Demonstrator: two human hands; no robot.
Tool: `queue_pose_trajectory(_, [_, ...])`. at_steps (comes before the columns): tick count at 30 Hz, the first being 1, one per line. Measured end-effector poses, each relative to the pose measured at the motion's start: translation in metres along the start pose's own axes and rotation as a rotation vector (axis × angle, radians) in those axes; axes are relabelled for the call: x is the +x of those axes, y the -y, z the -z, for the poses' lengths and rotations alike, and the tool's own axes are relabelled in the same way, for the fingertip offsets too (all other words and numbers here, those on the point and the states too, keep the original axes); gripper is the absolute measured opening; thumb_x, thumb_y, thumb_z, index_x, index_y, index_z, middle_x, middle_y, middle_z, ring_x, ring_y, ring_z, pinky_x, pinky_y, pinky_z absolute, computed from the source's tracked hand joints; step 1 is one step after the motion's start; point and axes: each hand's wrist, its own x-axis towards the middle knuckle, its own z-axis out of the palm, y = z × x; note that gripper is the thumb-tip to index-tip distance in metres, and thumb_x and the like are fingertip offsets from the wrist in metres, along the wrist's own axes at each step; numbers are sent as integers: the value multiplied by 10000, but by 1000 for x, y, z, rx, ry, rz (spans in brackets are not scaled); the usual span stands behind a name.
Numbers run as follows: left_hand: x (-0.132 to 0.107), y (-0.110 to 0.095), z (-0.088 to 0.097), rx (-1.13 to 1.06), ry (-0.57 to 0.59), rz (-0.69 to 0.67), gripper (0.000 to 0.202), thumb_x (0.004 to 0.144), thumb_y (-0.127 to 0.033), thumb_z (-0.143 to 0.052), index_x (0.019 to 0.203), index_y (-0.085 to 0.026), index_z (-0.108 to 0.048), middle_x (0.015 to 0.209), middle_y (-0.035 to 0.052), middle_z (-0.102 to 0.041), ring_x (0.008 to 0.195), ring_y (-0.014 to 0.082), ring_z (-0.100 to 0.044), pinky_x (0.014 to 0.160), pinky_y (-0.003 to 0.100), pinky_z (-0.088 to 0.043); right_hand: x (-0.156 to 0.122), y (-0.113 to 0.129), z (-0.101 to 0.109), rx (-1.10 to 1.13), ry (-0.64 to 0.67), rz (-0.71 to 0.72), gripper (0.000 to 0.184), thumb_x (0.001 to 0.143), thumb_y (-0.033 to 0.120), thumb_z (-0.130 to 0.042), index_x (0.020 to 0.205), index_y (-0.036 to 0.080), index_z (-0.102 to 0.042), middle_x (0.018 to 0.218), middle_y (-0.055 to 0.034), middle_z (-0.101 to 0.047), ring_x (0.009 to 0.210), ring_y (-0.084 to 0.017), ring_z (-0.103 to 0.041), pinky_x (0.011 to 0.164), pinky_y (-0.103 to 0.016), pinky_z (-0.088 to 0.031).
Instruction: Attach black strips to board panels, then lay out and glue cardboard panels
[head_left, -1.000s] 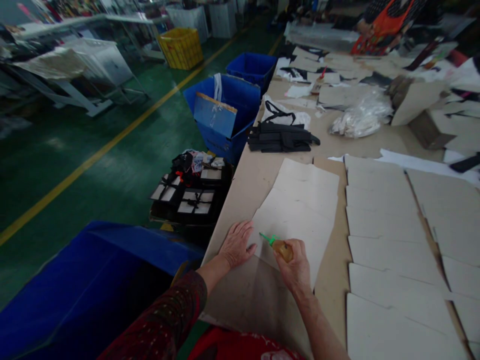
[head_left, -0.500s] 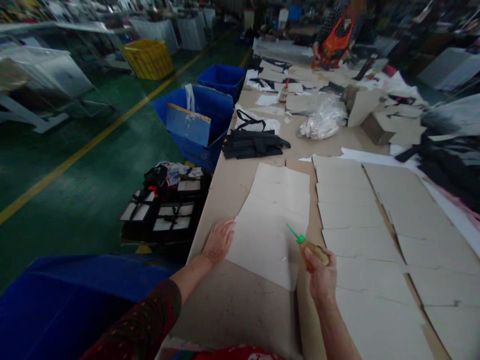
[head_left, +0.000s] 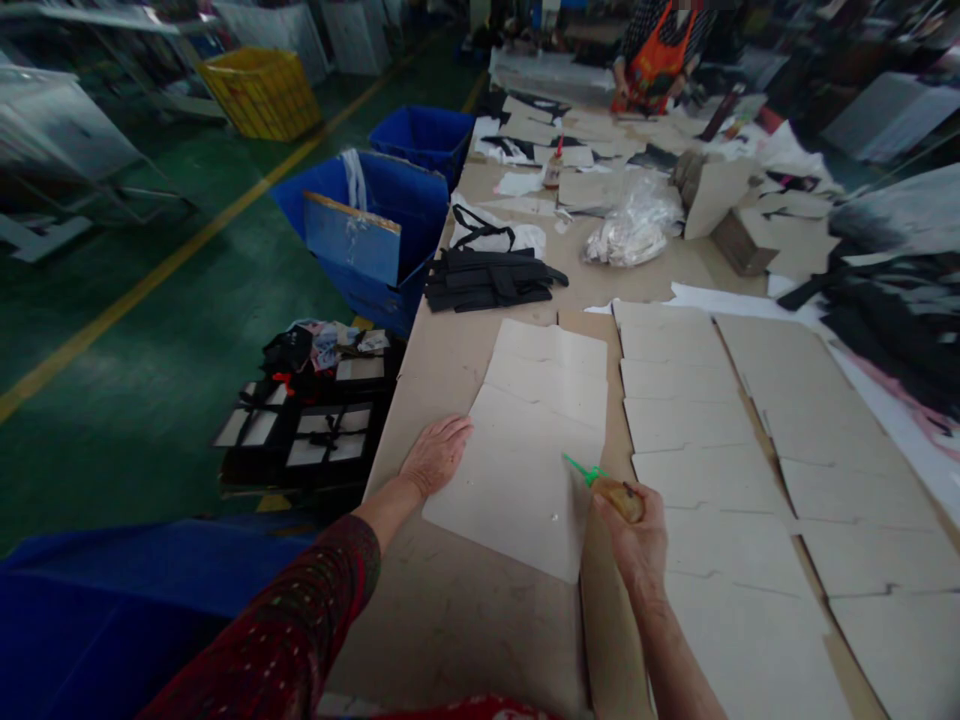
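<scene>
My right hand [head_left: 636, 530] is wrapped round a glue bottle [head_left: 619, 498] with a green nozzle and amber contents. The nozzle points left, over the right part of a pale cardboard sheet [head_left: 517, 450]. A small shiny drop shows on that sheet near its lower right, and a fainter spot lies toward the left. My left hand [head_left: 436, 455] lies flat at the sheet's left edge, fingers stretched out. Further sheets overlap beyond it in a staggered row. To the right, more overlapped cardboard sheets [head_left: 697, 480] run in columns along the table.
Black folded straps [head_left: 491, 280] and a clear plastic bag [head_left: 634, 225] lie farther up the table [head_left: 435, 350]. A second bottle [head_left: 553, 170] has a red tip. Blue bins [head_left: 360, 220] and tied bundles [head_left: 330, 435] stand left. A person in an orange apron [head_left: 660, 60] works at the far end.
My right hand has tilted the glue bottle flatter, its nozzle slightly lower over the sheet. A fainter spot now shows on the sheet's left. The whole view has shifted a little.
</scene>
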Motion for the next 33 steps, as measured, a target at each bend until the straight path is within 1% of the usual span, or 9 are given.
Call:
queue_pose_trajectory(4, [1,0,1,2,-11,0,414,967,-195,-416,1356,-220,-555,1398,78,-577,1334,232,-476,1162,463,-377,6,-5,1,-107,-4,68,482,648,474,-804,1021,242,-606,1003,-11,-567,923,-247,-551,897,-521,-475])
queue_pose_trajectory(8, [1,0,2,0,-23,-4,404,967,-191,-418,1343,-222,-562,1378,84,-579,1322,237,-486,1157,468,-383,10,0,5,-207,-1,213,435,700,463,-763,1025,225,-598,1000,-21,-554,922,-237,-556,870,-472,-490])
queue_pose_trajectory(13, [1,0,1,-9,-37,-5,410,948,-169,-437,1330,-231,-573,1365,78,-588,1305,239,-500,1142,475,-399,12,13,14,-315,27,237,410,721,496,-709,1005,220,-604,1001,-42,-562,889,-233,-571,818,-419,-493])
queue_pose_trajectory(19, [1,2,-2,-24,-45,-10,415,939,-163,-447,1325,-239,-582,1366,78,-588,1308,240,-501,1139,478,-407,8,17,24,-363,115,222,372,738,478,-686,1007,235,-603,1013,-35,-564,896,-239,-582,794,-413,-492])
queue_pose_trajectory(24, [1,1,-1,-30,-51,-5,418,930,-155,-452,1312,-246,-595,1366,76,-591,1304,244,-503,1136,490,-408,5,15,16,-294,136,198,349,731,454,-699,976,224,-604,997,-31,-562,900,-241,-574,815,-433,-491])
queue_pose_trajectory(27, [1,0,-1,-34,-51,-6,413,931,-153,-449,1306,-233,-601,1360,84,-593,1303,248,-503,1139,491,-404,6,15,6,-235,107,158,389,690,462,-735,965,218,-611,986,-26,-560,894,-239,-566,835,-450,-492])
queue_pose_trajectory(30, [1,-1,1,-38,-43,-9,420,931,-154,-447,1318,-225,-594,1368,92,-587,1306,248,-501,1141,490,-404,6,14,-4,-164,17,100,479,639,489,-782,995,221,-607,1004,-26,-568,935,-245,-560,877,-465,-490])
queue_pose_trajectory(31, [1,-1,1,-38,-40,-7,423,931,-156,-450,1323,-231,-591,1372,89,-585,1306,247,-502,1140,491,-405,5,14,-8,-138,-13,68,513,644,505,-786,1026,220,-595,1003,-29,-578,932,-244,-568,864,-461,-498])
queue_pose_trajectory(33, [0,-2,2,-37,-32,-1,428,931,-159,-455,1330,-242,-586,1377,79,-585,1306,244,-503,1140,490,-404,3,14,-16,-51,-35,-42,578,669,537,-784,1095,217,-561,970,-32,-608,859,-229,-592,768,-417,-518])
